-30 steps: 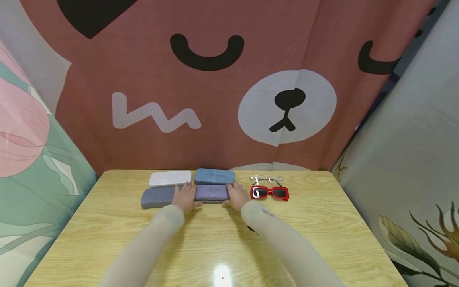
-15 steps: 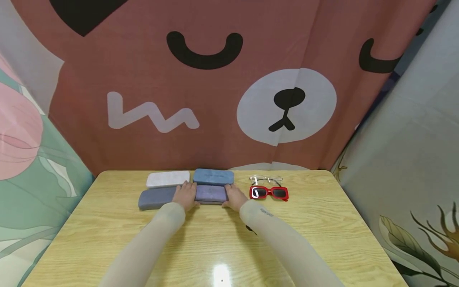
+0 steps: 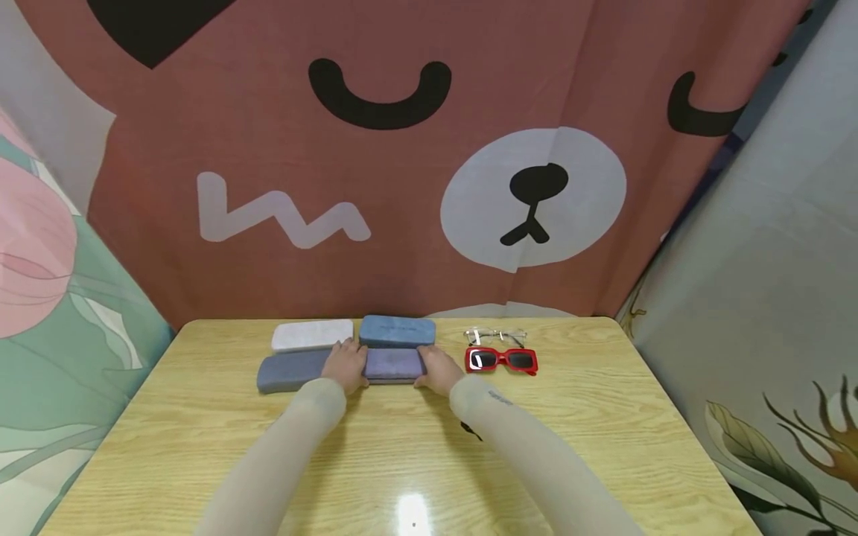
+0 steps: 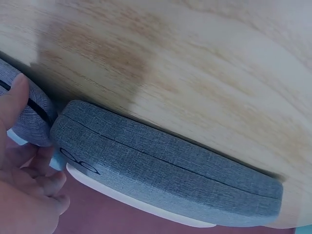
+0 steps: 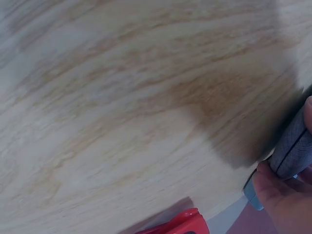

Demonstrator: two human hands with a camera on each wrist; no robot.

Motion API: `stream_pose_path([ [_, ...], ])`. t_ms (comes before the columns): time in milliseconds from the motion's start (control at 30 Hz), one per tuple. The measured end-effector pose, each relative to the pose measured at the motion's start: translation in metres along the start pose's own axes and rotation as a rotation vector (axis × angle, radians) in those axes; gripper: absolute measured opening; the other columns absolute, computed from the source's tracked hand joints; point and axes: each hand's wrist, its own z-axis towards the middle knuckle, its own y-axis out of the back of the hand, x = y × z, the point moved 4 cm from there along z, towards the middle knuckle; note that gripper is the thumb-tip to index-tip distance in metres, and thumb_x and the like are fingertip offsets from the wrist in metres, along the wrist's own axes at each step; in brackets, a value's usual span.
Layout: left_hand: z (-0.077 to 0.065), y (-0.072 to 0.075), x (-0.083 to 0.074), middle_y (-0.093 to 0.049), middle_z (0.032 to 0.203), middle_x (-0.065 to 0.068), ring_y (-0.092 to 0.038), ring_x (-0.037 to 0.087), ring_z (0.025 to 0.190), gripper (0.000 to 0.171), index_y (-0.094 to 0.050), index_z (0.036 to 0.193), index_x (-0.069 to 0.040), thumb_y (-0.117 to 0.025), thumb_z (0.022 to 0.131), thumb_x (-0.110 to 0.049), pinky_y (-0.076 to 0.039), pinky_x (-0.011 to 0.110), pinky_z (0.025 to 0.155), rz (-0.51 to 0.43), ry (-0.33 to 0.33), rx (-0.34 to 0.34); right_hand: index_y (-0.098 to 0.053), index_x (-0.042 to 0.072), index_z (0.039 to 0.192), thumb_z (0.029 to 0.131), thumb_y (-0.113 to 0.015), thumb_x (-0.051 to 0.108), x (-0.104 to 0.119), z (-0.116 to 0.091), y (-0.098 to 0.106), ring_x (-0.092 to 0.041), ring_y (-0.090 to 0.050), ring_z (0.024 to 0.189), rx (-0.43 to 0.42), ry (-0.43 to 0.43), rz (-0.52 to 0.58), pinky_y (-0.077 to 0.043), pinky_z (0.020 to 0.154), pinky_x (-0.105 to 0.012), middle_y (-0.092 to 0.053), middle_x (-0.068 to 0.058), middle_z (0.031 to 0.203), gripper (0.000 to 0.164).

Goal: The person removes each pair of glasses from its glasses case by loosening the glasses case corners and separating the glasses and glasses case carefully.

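Both hands grip a purple glasses case [image 3: 394,363] lying on the wooden table, one at each end. My left hand [image 3: 345,366] is at its left end; the left wrist view shows the thumb on the front of the case and the fingers behind it. At the other end, my right hand [image 3: 440,370] has its thumb in front and its fingers around the back. Close beside the left hand lies a grey-blue glasses case [image 4: 165,163] with a small spectacles print, its right end hidden by that hand in the head view. Directly behind the purple case is a blue case [image 3: 398,330].
A white case [image 3: 313,335] lies behind the grey-blue one, near the table's back edge. Right of the hands are red-framed sunglasses [image 3: 519,361], with clear-lensed glasses [image 3: 478,337] just behind them. A patterned curtain [image 3: 375,275] hangs behind the table [image 3: 375,461].
The purple case sits slightly nearer to me and lower against the blue case than a second ago, both hands still at its ends. The head view has shifted a little.
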Motion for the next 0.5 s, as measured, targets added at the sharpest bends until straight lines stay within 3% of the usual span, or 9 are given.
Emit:
stream_pose_path([
  [500,-0.02,0.007,-0.008,-0.059,0.11,0.02,-0.051,0.039,0.116,0.062,-0.061,0.117,0.008,-0.086,0.071,-0.025,-0.032,0.055,0.105,0.005,-0.08,-0.131,-0.049,-0.01,0.134,0.08,-0.081,0.02,-0.001,-0.023,0.003,-0.037,-0.05,0.124,-0.027,0.066,-0.004,-0.041,0.103,-0.044,-0.052,-0.026,0.134,0.069],
])
